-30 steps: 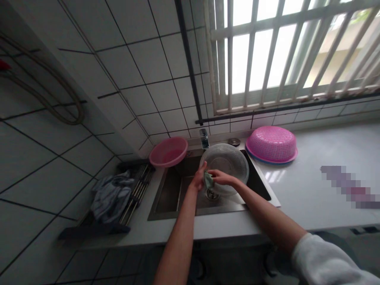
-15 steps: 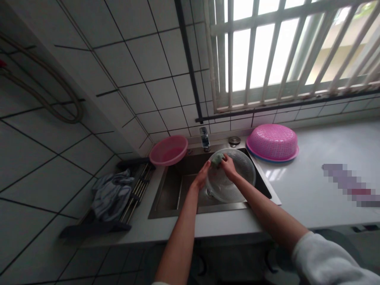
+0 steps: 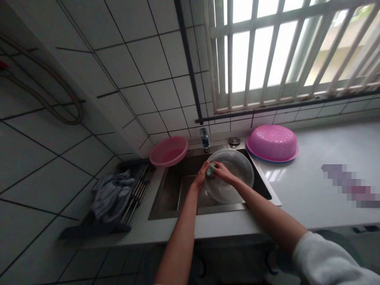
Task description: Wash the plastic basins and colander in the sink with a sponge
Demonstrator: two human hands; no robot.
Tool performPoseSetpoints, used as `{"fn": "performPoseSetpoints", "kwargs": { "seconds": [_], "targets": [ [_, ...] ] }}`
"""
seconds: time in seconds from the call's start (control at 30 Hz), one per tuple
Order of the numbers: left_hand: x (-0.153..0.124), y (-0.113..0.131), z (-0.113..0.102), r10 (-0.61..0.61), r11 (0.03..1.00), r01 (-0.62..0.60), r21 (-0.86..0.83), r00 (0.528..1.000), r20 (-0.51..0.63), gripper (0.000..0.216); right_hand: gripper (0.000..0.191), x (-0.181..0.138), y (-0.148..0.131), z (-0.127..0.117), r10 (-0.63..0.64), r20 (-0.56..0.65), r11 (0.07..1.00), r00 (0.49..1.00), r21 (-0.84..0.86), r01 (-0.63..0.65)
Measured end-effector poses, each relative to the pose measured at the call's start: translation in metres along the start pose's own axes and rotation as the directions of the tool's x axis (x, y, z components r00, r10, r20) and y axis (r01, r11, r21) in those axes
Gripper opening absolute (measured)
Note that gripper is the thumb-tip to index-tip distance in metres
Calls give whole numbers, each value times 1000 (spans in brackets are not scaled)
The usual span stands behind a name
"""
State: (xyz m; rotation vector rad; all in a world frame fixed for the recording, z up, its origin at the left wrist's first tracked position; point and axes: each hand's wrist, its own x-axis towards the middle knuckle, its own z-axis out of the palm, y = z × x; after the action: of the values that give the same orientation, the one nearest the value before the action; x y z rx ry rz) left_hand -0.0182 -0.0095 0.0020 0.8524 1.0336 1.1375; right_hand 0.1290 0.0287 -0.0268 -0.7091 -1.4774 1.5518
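A clear plastic basket-like bowl (image 3: 234, 174) is tilted over the steel sink (image 3: 170, 194). My left hand (image 3: 201, 178) grips its left rim. My right hand (image 3: 221, 172) is closed on a small greenish cloth (image 3: 210, 170) and presses it against the bowl's upper left edge, right beside my left hand's fingers.
A faucet (image 3: 204, 138) stands behind the sink. A pink basin (image 3: 168, 151) sits at the sink's back left corner. An upturned pink perforated basket (image 3: 272, 143) lies on the white counter (image 3: 311, 186) to the right. A grey rag (image 3: 111, 194) lies on a dark rack at left.
My right hand with the cloth rose from the bowl's lower left to its top edge, then slid back down a little to the left rim. The bowl shifted slightly.
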Motion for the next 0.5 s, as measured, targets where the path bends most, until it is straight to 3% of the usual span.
{"fn": "performPoseSetpoints", "kwargs": {
  "seconds": [0.07,0.13,0.2,0.23,0.3,0.37,0.43,0.5],
  "targets": [
    [0,-1,0,-28,1000,28,-5,999,34,67,26,7,-6,-7,12,-293,993,956,112,21],
    [1,-2,1,-28,1000,27,13,998,57,69,30,12,-10,-14,70,-470,979,880,200,29],
    [1,-4,1,-11,999,9,33,997,70,73,32,13,-12,-19,91,-522,972,848,230,38],
    [1,-4,0,-2,999,-1,42,997,75,74,32,11,-12,-20,76,-501,976,862,216,40],
    [1,-5,-1,16,998,-21,61,997,77,76,30,5,-13,-17,25,-367,988,930,150,33],
    [1,-5,-2,52,995,-55,87,998,42,74,28,-3,-12,-11,-1,-118,998,993,59,8],
    [2,-5,-4,97,989,-95,111,995,-15,69,27,-11,-10,-4,44,154,999,987,-34,-39],
    [3,-5,-4,116,986,-109,128,992,-50,65,25,-15,-7,1,108,326,992,939,-100,-79]
  ]
}}
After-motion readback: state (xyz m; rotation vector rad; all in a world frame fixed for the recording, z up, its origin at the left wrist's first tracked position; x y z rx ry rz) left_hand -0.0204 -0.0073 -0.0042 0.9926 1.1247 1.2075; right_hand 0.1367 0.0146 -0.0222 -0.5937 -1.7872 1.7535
